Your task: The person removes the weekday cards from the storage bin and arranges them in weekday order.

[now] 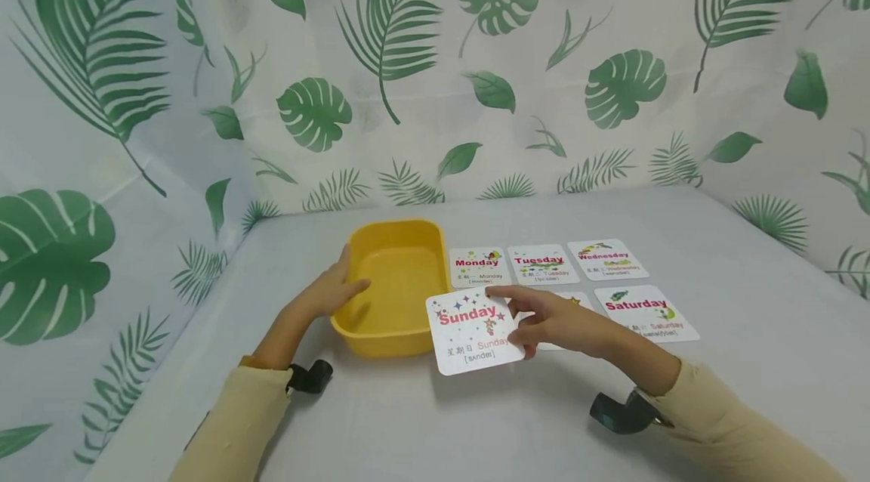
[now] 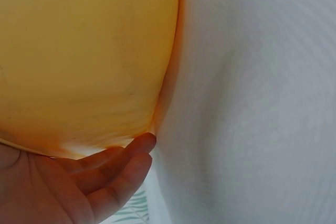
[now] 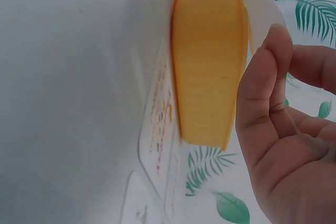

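A square white "Sunday" card (image 1: 469, 346) is tilted up over the table, its right edge pinched between the thumb and fingers of my right hand (image 1: 560, 323). In the right wrist view the same card (image 3: 262, 6) shows as a pale sheet beyond the fingertips. My left hand (image 1: 329, 289) grips the left side of a yellow plastic bin (image 1: 387, 350), thumb over the rim and fingers along the outer wall. The bin's visible floor holds nothing. From the left wrist, the fingers (image 2: 121, 182) lie against the bin's wall (image 2: 89, 66).
Right of the bin lie "Monday" (image 1: 479, 269), "Tuesday" (image 1: 542, 264) and "Wednesday" (image 1: 607, 260) cards in a row. A "Saturday" card (image 1: 649, 316) lies in front of them; beside it, a starred card (image 1: 576, 299) is mostly covered by my right hand. Leaf-print cloth (image 1: 408, 127) hangs behind.
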The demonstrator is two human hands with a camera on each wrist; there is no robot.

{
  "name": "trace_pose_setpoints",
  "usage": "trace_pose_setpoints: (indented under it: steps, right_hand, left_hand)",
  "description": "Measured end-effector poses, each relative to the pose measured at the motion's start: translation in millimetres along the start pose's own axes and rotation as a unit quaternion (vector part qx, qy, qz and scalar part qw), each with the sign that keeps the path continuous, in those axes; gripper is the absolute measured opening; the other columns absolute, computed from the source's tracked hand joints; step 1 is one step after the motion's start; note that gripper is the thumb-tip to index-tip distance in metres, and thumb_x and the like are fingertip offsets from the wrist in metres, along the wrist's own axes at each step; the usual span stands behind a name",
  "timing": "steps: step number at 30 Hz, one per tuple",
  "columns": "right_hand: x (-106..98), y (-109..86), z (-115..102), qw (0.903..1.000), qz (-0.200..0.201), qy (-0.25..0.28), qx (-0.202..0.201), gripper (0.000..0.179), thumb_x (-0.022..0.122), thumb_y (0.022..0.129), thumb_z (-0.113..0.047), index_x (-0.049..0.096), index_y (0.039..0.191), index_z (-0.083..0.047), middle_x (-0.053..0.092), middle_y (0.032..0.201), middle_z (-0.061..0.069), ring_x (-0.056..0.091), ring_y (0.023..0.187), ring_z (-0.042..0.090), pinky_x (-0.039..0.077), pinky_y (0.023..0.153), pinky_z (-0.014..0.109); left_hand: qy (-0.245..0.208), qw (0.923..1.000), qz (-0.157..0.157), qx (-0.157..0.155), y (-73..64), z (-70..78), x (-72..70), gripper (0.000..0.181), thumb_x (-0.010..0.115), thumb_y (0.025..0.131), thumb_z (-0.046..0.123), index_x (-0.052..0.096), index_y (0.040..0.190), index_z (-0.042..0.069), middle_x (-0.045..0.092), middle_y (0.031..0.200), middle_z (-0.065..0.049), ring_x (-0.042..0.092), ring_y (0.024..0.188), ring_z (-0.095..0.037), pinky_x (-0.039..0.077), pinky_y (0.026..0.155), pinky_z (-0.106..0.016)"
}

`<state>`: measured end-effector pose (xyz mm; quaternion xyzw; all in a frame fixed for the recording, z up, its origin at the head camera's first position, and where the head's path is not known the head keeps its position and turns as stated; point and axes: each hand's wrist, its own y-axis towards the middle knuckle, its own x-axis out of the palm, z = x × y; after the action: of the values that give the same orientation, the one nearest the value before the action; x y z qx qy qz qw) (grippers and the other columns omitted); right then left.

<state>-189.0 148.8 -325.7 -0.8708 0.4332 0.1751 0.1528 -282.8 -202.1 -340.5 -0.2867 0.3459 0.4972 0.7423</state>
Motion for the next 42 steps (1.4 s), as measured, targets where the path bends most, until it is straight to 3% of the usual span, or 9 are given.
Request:
trace_pose_setpoints:
  steps: [6, 13, 18, 22, 24, 27, 31, 34, 42]
  right_hand:
    - [2, -15.6, 10, 0.9991, -0.036, 0.020, -0.004, 0.062, 0.058, 0.083, -0.005, 0.035, 0.140, -0.012, 0.049, 0.107, 0.015, 0.059, 0.070, 0.020, 0.051, 0.067, 0.030]
    - [-10, -33.9, 12, 0.9956, -0.079, -0.051, 0.006, 0.055, 0.058, 0.085, -0.010, 0.041, 0.136, -0.018, 0.044, 0.112, 0.015, 0.058, 0.079, 0.018, 0.050, 0.064, 0.026]
    - [-17, -38.3, 10, 0.9903, -0.126, -0.058, -0.007, 0.055, 0.059, 0.084, -0.010, 0.042, 0.136, -0.013, 0.047, 0.108, 0.013, 0.061, 0.078, 0.017, 0.051, 0.060, 0.026]
    - [-20, -42.7, 8, 0.9859, -0.114, -0.123, 0.002, 0.056, 0.063, 0.080, -0.010, 0.046, 0.133, -0.010, 0.052, 0.097, 0.006, 0.057, 0.074, 0.011, 0.047, 0.060, 0.021]
    - [-20, -45.0, 6, 0.9770, -0.097, -0.189, 0.024, 0.055, 0.065, 0.078, -0.011, 0.049, 0.131, -0.012, 0.052, 0.089, 0.000, 0.052, 0.070, 0.007, 0.042, 0.059, 0.020]
    - [-18, -48.4, 3, 0.9499, -0.083, -0.291, 0.078, 0.054, 0.069, 0.075, -0.013, 0.054, 0.126, -0.017, 0.049, 0.079, -0.006, 0.045, 0.069, 0.006, 0.036, 0.059, 0.020]
    - [-14, -53.3, -3, 0.9198, -0.083, -0.359, 0.134, 0.053, 0.072, 0.072, -0.012, 0.057, 0.121, -0.020, 0.050, 0.074, -0.007, 0.045, 0.071, 0.007, 0.036, 0.061, 0.022]
    - [-13, -56.0, -5, 0.9119, -0.066, -0.376, 0.150, 0.048, 0.073, 0.070, -0.012, 0.059, 0.116, -0.021, 0.050, 0.071, -0.005, 0.045, 0.068, 0.009, 0.036, 0.060, 0.023]
    - [-17, -55.3, -2, 0.9026, -0.033, -0.379, 0.200, 0.033, 0.076, 0.068, -0.012, 0.055, 0.091, -0.021, 0.052, 0.073, 0.001, 0.048, 0.069, 0.017, 0.039, 0.059, 0.030]
  left_hand:
    - [-0.005, 1.0000, -0.004, 0.000, -0.7, 0.8, 1.1, 0.082, 0.044, 0.095, 0.028, -0.015, 0.141, -0.006, 0.010, 0.147, -0.032, 0.025, 0.132, -0.041, 0.025, 0.106, -0.052]
    - [0.020, 0.9998, -0.002, 0.002, 0.7, 0.0, -1.1, 0.081, 0.043, 0.096, 0.028, -0.013, 0.140, -0.009, 0.009, 0.146, -0.033, 0.020, 0.134, -0.044, 0.022, 0.107, -0.054]
    - [0.011, 0.9999, -0.002, 0.001, 1.2, -2.0, -0.4, 0.081, 0.044, 0.096, 0.028, -0.014, 0.141, -0.008, 0.014, 0.145, -0.035, 0.032, 0.128, -0.043, 0.029, 0.104, -0.052]
    - [0.009, 0.9999, -0.004, 0.005, 0.0, -2.5, -0.1, 0.081, 0.044, 0.096, 0.027, -0.014, 0.140, -0.009, 0.012, 0.145, -0.035, 0.029, 0.130, -0.043, 0.027, 0.105, -0.052]
    - [0.009, 0.9999, -0.002, 0.005, -0.7, -1.7, -0.8, 0.080, 0.043, 0.096, 0.026, -0.014, 0.140, -0.009, 0.010, 0.146, -0.034, 0.025, 0.132, -0.043, 0.024, 0.106, -0.053]
    - [0.008, 0.9999, -0.003, 0.006, -1.4, 0.0, -1.7, 0.080, 0.042, 0.096, 0.027, -0.014, 0.140, -0.009, 0.010, 0.146, -0.034, 0.025, 0.132, -0.044, 0.025, 0.106, -0.053]
    - [0.004, 1.0000, -0.004, 0.004, -2.0, 1.5, -1.9, 0.080, 0.043, 0.096, 0.027, -0.014, 0.140, -0.008, 0.010, 0.146, -0.034, 0.027, 0.131, -0.043, 0.027, 0.105, -0.053]
    - [0.006, 1.0000, -0.003, 0.000, -1.1, 1.8, -2.3, 0.080, 0.043, 0.096, 0.027, -0.014, 0.141, -0.008, 0.009, 0.146, -0.033, 0.023, 0.133, -0.044, 0.024, 0.106, -0.053]
    - [0.003, 0.9999, -0.008, -0.010, -1.5, 2.7, -3.3, 0.081, 0.043, 0.096, 0.028, -0.015, 0.141, -0.006, 0.007, 0.148, -0.032, 0.018, 0.134, -0.043, 0.020, 0.108, -0.054]
